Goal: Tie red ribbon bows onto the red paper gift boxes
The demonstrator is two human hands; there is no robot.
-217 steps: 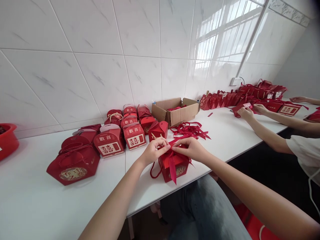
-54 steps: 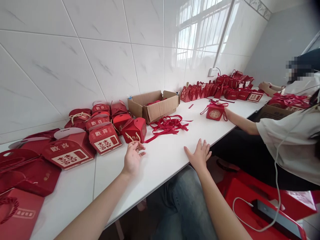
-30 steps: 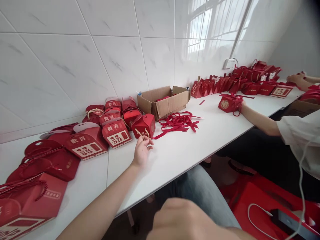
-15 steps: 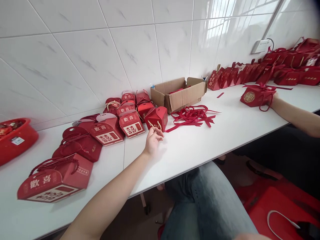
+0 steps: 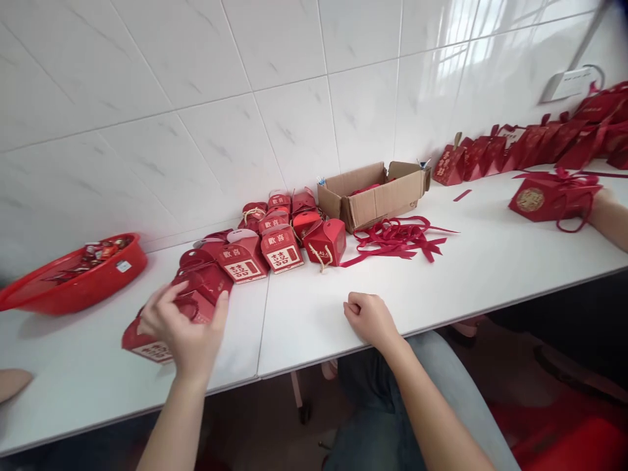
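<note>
My left hand (image 5: 184, 327) is open, its thumb and fingers spread above the nearest red gift box (image 5: 142, 340). It hides much of that box, and I cannot tell whether it touches. Behind it is a dark red box with cord handles (image 5: 209, 281). My right hand (image 5: 371, 319) is curled into a fist near the table's front edge, with nothing showing in it. Further back stand red boxes with white labels (image 5: 282, 252) and a red box with a gold cord handle (image 5: 328, 243).
Loose red ribbons (image 5: 400, 237) lie before an open cardboard box (image 5: 383, 203). A red basin (image 5: 98, 278) of wrapped sweets stands at left. At right, another person's hand (image 5: 606, 206) is at a ribboned red box (image 5: 544, 196). Another person's arm (image 5: 12, 383) shows at far left.
My left hand has left the gold-handled box and moved left over the nearest gift box. My right hand has come up onto the table. The view has turned left, showing more of the basin.
</note>
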